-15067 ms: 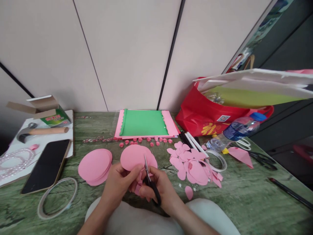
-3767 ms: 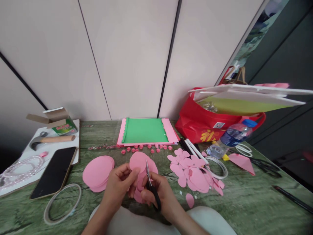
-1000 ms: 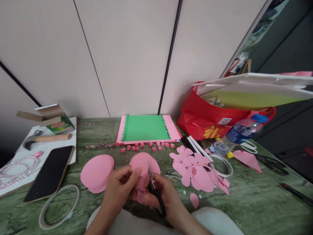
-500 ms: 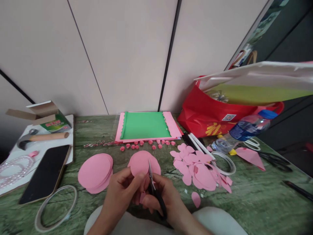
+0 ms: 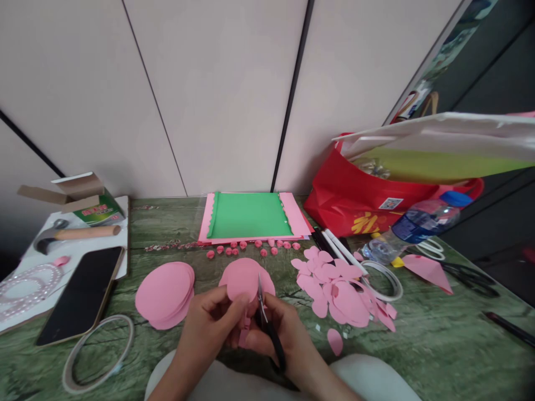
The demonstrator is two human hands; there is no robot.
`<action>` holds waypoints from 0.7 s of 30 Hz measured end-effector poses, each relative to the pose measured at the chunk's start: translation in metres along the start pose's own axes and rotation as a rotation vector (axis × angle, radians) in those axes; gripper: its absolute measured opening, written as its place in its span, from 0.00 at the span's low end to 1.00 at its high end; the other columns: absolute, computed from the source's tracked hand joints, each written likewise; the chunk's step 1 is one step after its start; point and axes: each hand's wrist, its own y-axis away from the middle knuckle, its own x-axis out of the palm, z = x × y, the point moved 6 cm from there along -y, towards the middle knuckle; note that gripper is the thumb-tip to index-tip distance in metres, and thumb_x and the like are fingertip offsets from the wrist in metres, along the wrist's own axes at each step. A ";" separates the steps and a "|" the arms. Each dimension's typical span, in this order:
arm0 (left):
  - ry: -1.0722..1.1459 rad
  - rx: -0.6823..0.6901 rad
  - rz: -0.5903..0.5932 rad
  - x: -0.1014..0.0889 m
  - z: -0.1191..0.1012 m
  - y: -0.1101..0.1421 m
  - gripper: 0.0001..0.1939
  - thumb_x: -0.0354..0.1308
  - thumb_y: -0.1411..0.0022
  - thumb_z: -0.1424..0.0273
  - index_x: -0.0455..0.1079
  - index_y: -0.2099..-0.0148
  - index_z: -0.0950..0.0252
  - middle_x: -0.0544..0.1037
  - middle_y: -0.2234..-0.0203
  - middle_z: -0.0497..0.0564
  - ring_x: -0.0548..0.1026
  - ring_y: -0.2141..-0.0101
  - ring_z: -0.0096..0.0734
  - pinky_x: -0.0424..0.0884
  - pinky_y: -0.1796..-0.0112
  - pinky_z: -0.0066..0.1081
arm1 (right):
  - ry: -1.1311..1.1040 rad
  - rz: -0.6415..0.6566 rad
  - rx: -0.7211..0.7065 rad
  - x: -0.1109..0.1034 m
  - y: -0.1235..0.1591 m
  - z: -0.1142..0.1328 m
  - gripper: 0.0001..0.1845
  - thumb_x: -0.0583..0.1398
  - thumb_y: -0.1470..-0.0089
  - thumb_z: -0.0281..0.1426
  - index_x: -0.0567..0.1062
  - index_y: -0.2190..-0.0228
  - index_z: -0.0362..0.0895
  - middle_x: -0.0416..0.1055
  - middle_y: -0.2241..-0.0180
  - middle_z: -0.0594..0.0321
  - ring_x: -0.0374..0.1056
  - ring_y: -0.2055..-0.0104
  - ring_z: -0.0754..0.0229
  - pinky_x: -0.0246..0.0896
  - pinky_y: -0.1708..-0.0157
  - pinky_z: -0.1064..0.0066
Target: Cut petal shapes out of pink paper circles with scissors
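Observation:
Between the thumb and fingers of my left hand (image 5: 215,320) is a round pink paper piece (image 5: 242,281), held up above the table. My right hand (image 5: 288,334) is wrapped round black-handled scissors (image 5: 271,334), with their blades pointing away from me at the paper's right edge. A narrow pink strip hangs below the paper between my hands. Behind the held piece, more round pink paper shows in part. To the left lies a stack of pink paper circles (image 5: 163,292); to the right is a heap of cut pink paper shapes (image 5: 338,287).
Small rolled pink paper pieces (image 5: 238,245) lie before green and pink sheets (image 5: 251,214). On the left are a tape roll (image 5: 69,367), phone (image 5: 79,295) and hammer (image 5: 83,233). A red bag (image 5: 346,195), tilted water bottle (image 5: 418,228) and another tape roll (image 5: 399,289) stand right.
The held paper has turned slightly, and its outline by the blades looks different. The scissors have shifted a little to the right. Both hands keep their hold.

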 end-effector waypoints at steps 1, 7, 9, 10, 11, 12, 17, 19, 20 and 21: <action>0.002 0.001 -0.011 -0.001 -0.001 0.000 0.15 0.58 0.50 0.63 0.64 0.82 0.66 0.66 0.92 0.43 0.63 0.90 0.21 0.59 0.88 0.20 | 0.006 -0.011 -0.007 -0.001 0.000 0.000 0.24 0.70 0.70 0.42 0.65 0.75 0.44 0.62 0.79 0.69 0.54 0.80 0.68 0.51 0.80 0.77; -0.019 0.018 -0.044 -0.004 -0.001 0.001 0.13 0.60 0.51 0.66 0.65 0.81 0.67 0.64 0.92 0.41 0.62 0.90 0.19 0.58 0.87 0.20 | 0.047 -0.019 -0.050 -0.001 0.001 0.003 0.23 0.67 0.66 0.46 0.65 0.76 0.43 0.58 0.82 0.71 0.48 0.82 0.71 0.46 0.83 0.78; -0.019 0.025 -0.054 -0.005 -0.001 0.001 0.13 0.59 0.50 0.65 0.65 0.81 0.67 0.64 0.92 0.41 0.62 0.89 0.20 0.58 0.86 0.20 | 0.061 -0.021 -0.053 -0.001 0.001 0.003 0.24 0.67 0.67 0.47 0.65 0.76 0.43 0.57 0.82 0.71 0.48 0.83 0.71 0.47 0.83 0.78; -0.012 0.022 -0.059 -0.005 -0.001 0.001 0.14 0.59 0.50 0.65 0.64 0.81 0.66 0.64 0.92 0.41 0.61 0.89 0.19 0.58 0.86 0.20 | 0.069 -0.024 -0.050 -0.001 0.001 0.003 0.24 0.67 0.67 0.47 0.65 0.76 0.43 0.57 0.83 0.72 0.48 0.83 0.71 0.47 0.83 0.79; -0.002 0.017 -0.066 -0.006 -0.001 0.001 0.14 0.58 0.49 0.64 0.64 0.81 0.66 0.64 0.92 0.41 0.61 0.90 0.19 0.58 0.86 0.20 | 0.075 -0.028 -0.041 -0.002 0.001 0.002 0.24 0.67 0.67 0.46 0.65 0.76 0.43 0.57 0.83 0.72 0.48 0.84 0.71 0.46 0.84 0.79; 0.011 0.012 -0.071 -0.006 -0.002 0.001 0.15 0.58 0.49 0.64 0.63 0.82 0.66 0.64 0.92 0.41 0.61 0.90 0.19 0.58 0.86 0.20 | 0.078 -0.028 -0.028 -0.003 0.001 0.000 0.23 0.67 0.67 0.45 0.65 0.76 0.43 0.57 0.84 0.72 0.49 0.84 0.71 0.46 0.85 0.79; 0.082 0.009 -0.108 -0.007 -0.002 0.001 0.17 0.57 0.48 0.62 0.61 0.82 0.66 0.64 0.91 0.42 0.60 0.90 0.19 0.57 0.87 0.20 | 0.082 -0.032 0.037 -0.006 0.002 -0.011 0.22 0.68 0.68 0.40 0.65 0.76 0.43 0.61 0.86 0.71 0.52 0.86 0.71 0.47 0.87 0.80; 0.119 0.022 -0.132 -0.009 -0.002 0.001 0.16 0.57 0.47 0.62 0.62 0.82 0.66 0.64 0.91 0.41 0.60 0.90 0.18 0.57 0.87 0.20 | 0.083 -0.040 0.046 -0.006 0.002 -0.013 0.21 0.68 0.67 0.40 0.66 0.76 0.42 0.61 0.85 0.72 0.52 0.87 0.72 0.47 0.87 0.81; 0.142 0.028 -0.150 -0.010 -0.001 0.001 0.16 0.56 0.47 0.62 0.63 0.81 0.66 0.63 0.91 0.41 0.60 0.90 0.18 0.57 0.87 0.20 | 0.084 -0.044 0.048 -0.006 0.002 -0.013 0.21 0.68 0.67 0.40 0.66 0.75 0.42 0.61 0.85 0.72 0.52 0.87 0.72 0.47 0.88 0.81; 0.168 0.034 -0.173 -0.012 0.000 0.001 0.16 0.56 0.47 0.62 0.63 0.80 0.66 0.63 0.90 0.41 0.60 0.90 0.18 0.56 0.87 0.20 | 0.086 -0.051 0.047 -0.005 0.003 -0.013 0.21 0.68 0.67 0.41 0.66 0.75 0.42 0.61 0.84 0.72 0.52 0.87 0.72 0.47 0.88 0.81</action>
